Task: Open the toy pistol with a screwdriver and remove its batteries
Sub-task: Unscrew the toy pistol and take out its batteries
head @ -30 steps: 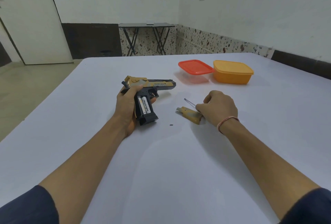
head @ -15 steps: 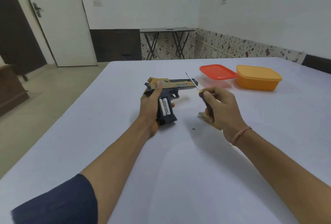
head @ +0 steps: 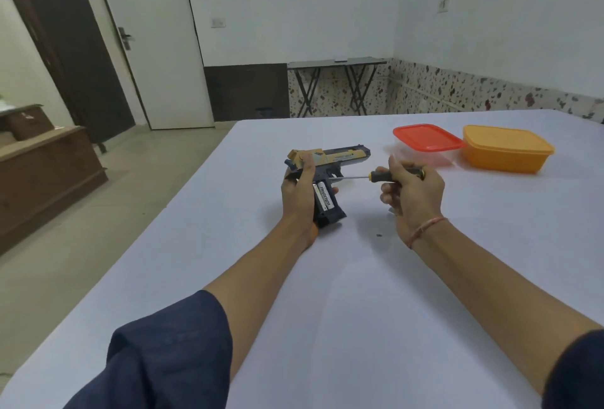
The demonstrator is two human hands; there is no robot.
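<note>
Left hand (head: 299,193) clasping the toy pistol (head: 340,157), right hand (head: 413,189) fisted round the screwdriver (head: 376,176): hold firm and gently pry out the batteries (head: 323,196) beside the left palm.

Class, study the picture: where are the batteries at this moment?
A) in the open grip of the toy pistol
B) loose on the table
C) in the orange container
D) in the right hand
A: the batteries sit side by side in the uncovered grip of the toy pistol, held by the left hand; the right hand holds only the screwdriver.
</note>
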